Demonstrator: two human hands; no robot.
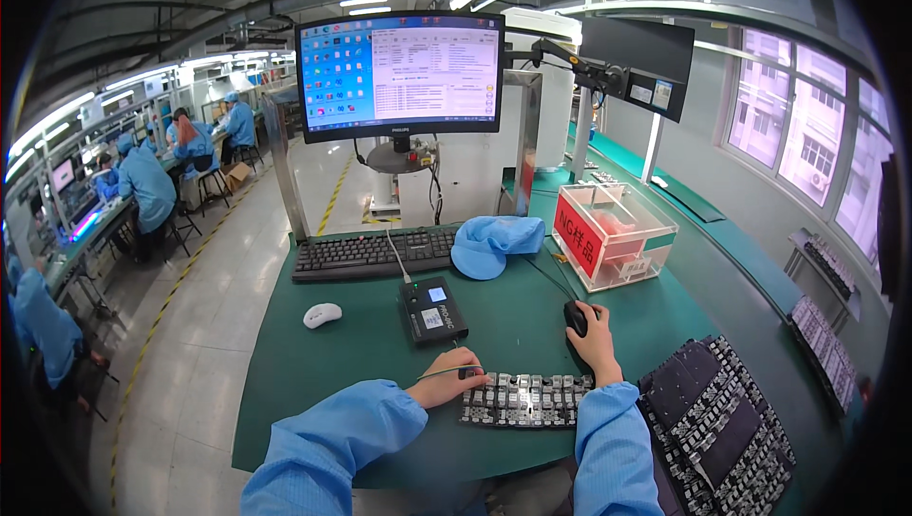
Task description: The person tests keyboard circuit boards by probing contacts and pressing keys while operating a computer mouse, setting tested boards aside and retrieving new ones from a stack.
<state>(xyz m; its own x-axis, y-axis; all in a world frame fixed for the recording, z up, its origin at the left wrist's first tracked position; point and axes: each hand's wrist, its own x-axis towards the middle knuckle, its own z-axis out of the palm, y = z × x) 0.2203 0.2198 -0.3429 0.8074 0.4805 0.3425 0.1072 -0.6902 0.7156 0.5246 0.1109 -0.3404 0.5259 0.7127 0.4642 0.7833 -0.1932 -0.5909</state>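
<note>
A panel of small metal-shielded circuit boards (527,411) lies on the green mat in front of me. At its upper left corner, my left hand (445,380) is closed, fingertips pinching a small black connector (466,372) against or just above the panel; contact is hard to tell. Just beyond that hand sits a black tester box (433,313) with a small lit screen and a cable at its far end. My right hand (597,337) is wrapped over a black computer mouse (576,316), right of the panel. The monitor (401,77) shows desktop icons and a program window.
A black keyboard (372,254), a blue cloth cap (494,245) and a white mouse (322,315) lie on the mat (313,373). A clear box (617,236) with a red label stands at right. More board panels (731,421) are stacked at near right. Co-workers (147,183) sit at left.
</note>
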